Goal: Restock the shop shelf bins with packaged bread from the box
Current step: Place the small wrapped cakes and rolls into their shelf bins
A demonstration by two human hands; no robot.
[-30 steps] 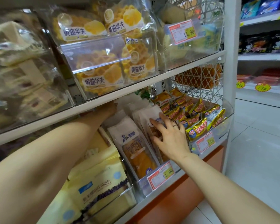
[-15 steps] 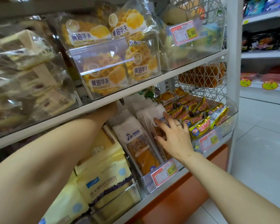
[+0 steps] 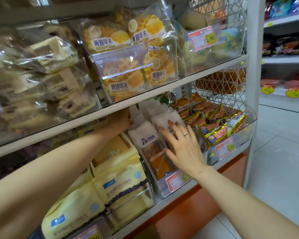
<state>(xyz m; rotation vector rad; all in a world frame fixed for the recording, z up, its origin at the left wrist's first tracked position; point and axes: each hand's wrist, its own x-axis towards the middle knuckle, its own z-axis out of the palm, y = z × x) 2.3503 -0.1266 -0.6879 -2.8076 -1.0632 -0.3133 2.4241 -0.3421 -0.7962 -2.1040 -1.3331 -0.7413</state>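
Flattened since a moment ago, pressing right hand [image 3: 185, 145], fingers spread, on white bread packs [image 3: 146, 135] crammed in clear bin [image 3: 160, 186]; left hand [image 3: 120, 118] under shelf lip [image 3: 145, 99], grip hidden.

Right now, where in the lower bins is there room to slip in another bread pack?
Middle bin is crammed with white-topped packs; gold cakes heap the right bin. Free room only above the packs, under the upper shelf, where the left grip reaches.

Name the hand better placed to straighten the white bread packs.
Right. The right hand lies flat on the white bread packs; the left hand reaches deep under the shelf, fingers hidden.
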